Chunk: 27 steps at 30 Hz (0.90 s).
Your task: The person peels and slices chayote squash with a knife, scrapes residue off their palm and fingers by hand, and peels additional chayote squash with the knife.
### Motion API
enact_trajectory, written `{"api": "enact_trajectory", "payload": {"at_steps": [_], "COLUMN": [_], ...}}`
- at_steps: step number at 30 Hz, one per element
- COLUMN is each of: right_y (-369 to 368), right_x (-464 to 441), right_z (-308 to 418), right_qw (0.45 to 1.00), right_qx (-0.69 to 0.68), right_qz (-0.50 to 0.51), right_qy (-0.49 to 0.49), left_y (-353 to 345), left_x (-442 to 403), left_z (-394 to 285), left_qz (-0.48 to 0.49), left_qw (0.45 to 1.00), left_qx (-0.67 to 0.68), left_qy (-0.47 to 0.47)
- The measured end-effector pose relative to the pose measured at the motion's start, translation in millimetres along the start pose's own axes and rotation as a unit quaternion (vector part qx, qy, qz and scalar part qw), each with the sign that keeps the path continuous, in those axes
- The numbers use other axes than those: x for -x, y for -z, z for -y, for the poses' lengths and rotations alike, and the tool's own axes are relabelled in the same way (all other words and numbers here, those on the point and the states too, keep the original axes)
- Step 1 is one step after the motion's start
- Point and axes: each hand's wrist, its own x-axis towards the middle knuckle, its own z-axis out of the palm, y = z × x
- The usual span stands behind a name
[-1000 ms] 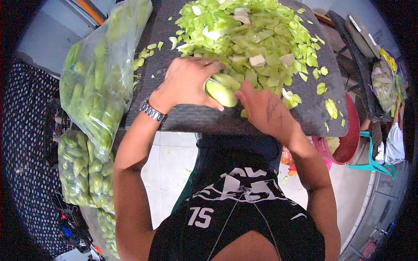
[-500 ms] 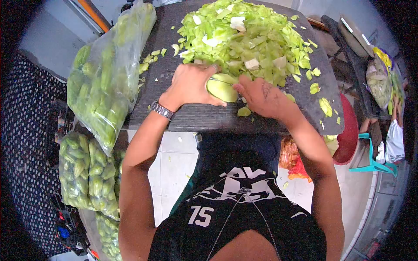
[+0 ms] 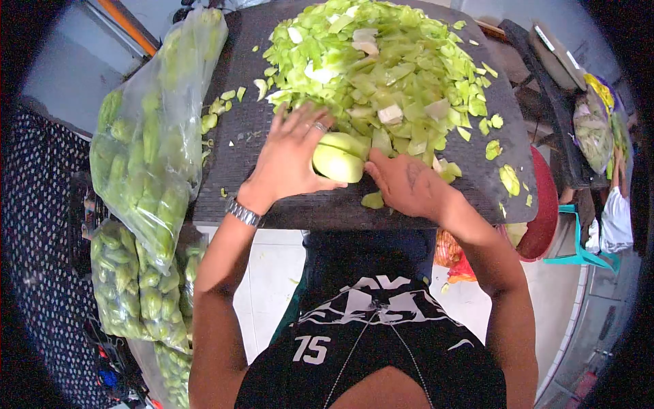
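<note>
My left hand [image 3: 289,160], with a metal watch and a ring, steadies a pale green vegetable [image 3: 338,162], perhaps a chayote, on the dark table [image 3: 238,180]. Its thumb lies along the near side and its fingers reach over the far side. A lengthwise cut line shows across the vegetable's top. Close against its right end, my right hand [image 3: 409,178] is closed in a fist around what looks like a knife, though handle and blade are mostly hidden. Just beyond both hands rises a large heap of thin green slices [image 3: 388,75], with a few whitish pieces on it.
A clear plastic bag of long green vegetables [image 3: 146,150] leans on the table's left edge. More filled bags [image 3: 122,279] stand below it. Loose slices [image 3: 509,180] lie along the right side. Beyond are a red round container [image 3: 538,211] and a teal stool [image 3: 579,238].
The view has shifted a little. The vegetable has turned and shows more of its near face, and my left fingers have lifted and spread. My right hand stays at its right end.
</note>
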Motion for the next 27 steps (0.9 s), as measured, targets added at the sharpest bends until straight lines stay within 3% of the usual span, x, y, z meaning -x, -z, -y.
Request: {"api": "enact_trajectory", "payload": {"at_steps": [2,4,5,6,8,9,12,15,17,23,25,27], "right_y": [7,11,13,19,30,33,32,24,36,20,23,29], "right_x": [3,5,5,4,0,-2,0,10,7,11,0,-11], "right_z": [9,14,16,19,24,25,30,32,23,38,43,38], "right_qw": [0.991,0.992,0.991,0.991,0.990,0.990,0.984,0.958,0.958,0.970,0.987,0.956], "right_qx": [0.134,0.092,0.071,0.073,0.074,0.064,0.106,0.236,0.227,0.228,0.049,-0.157], "right_qz": [0.015,0.081,0.113,0.116,0.121,0.129,0.140,0.133,0.133,0.084,0.121,0.145], "right_qy": [0.022,0.011,0.004,0.005,0.010,0.009,0.032,0.088,0.117,0.021,-0.099,-0.202], "left_y": [18,30,33,36,42,40,26,16,13,1,3,2], "left_x": [13,27,37,48,67,70,64,42,34,26,23,25], "left_z": [-17,-35,-41,-44,-48,-51,-57,-56,-61,-59,-64,-70], "left_qz": [-0.006,-0.033,-0.059,-0.020,0.051,0.043,0.021,0.016,0.019,0.016,-0.024,-0.065], "left_qw": [0.993,0.962,0.954,0.888,0.647,0.559,0.480,0.511,0.542,0.582,0.571,0.535], "left_qx": [0.040,0.071,0.090,0.254,0.541,0.639,0.694,0.683,0.661,0.620,0.640,0.672], "left_qy": [0.112,0.261,0.280,0.382,0.535,0.526,0.536,0.522,0.519,0.526,0.514,0.509]}}
